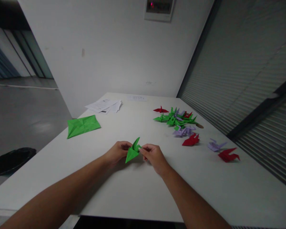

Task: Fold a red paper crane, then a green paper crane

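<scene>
Between my two hands is a green origami crane [132, 154], held just above the white table [124, 190] near its front. My left hand [118, 153] pinches the crane from the left, its fingertips partly hidden behind the paper. At the crane's right end, my right hand [154, 156] grips a small folded tip with thumb and index finger. One wing stands up and another points down toward me. To the left lies a creased green paper sheet [83, 125].
On the right sits a pile of green, purple and red paper cranes [175, 119], with a red crane [228, 155] nearer me. Printed papers [105, 106] lie at the back left. A black-lined bin [11, 160] stands left of the table. Window blinds [248, 63] border the right side.
</scene>
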A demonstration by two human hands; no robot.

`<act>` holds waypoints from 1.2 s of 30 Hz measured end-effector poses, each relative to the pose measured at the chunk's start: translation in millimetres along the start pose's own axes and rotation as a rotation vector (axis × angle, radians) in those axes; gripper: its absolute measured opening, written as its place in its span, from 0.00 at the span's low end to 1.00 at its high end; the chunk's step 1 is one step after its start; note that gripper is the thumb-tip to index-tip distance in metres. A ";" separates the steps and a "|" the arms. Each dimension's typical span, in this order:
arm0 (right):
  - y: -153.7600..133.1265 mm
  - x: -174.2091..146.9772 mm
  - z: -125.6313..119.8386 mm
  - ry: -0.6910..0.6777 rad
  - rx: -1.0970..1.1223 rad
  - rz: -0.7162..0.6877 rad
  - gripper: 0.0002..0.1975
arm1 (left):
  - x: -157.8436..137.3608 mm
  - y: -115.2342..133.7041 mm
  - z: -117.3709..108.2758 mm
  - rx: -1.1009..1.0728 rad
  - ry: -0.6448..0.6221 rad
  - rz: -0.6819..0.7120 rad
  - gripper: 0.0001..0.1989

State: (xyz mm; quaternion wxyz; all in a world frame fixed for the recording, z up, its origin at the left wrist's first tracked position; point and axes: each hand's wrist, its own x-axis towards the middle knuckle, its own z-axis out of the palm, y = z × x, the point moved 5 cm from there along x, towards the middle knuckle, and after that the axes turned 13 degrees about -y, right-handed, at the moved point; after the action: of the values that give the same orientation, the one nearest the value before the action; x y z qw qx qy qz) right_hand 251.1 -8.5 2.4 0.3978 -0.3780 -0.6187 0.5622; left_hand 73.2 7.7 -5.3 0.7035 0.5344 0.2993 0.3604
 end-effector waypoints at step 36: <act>20.0 13.3 -5.9 -0.005 -0.235 -0.054 0.09 | 7.4 -6.5 -8.1 0.514 0.138 0.110 0.10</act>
State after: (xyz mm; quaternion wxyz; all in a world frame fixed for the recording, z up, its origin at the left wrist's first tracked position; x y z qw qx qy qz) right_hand 251.6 7.7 -16.4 0.3645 -0.4037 -0.6912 0.4759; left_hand 72.1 17.0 -13.9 0.5021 0.6852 0.3986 0.3457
